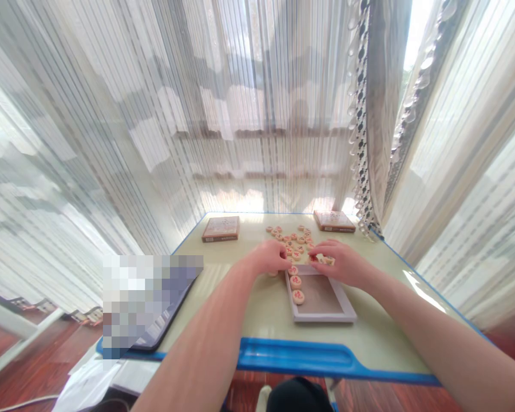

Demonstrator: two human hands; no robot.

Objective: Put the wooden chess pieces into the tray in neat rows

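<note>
Before me, striped sheer curtains (257,86) glow with daylight, a grey drape (384,103) hanging at the right. A pale green bench (266,315) edged in blue stands over the reddish-brown wood floor (30,372).

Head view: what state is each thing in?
Tray: open, partly filled
Tray pieces: three visible, face up, in a row
Loose pieces: scattered beyond the tray
Left box: flat, looks closed
Right box: flat, looks closed
Tablet: partly pixelated, screen unclear
Sheer curtain: drawn across
Left hand: fingers bent near tray's corner
Right hand: fingers bent at red-marked piece, grip unclear
</note>
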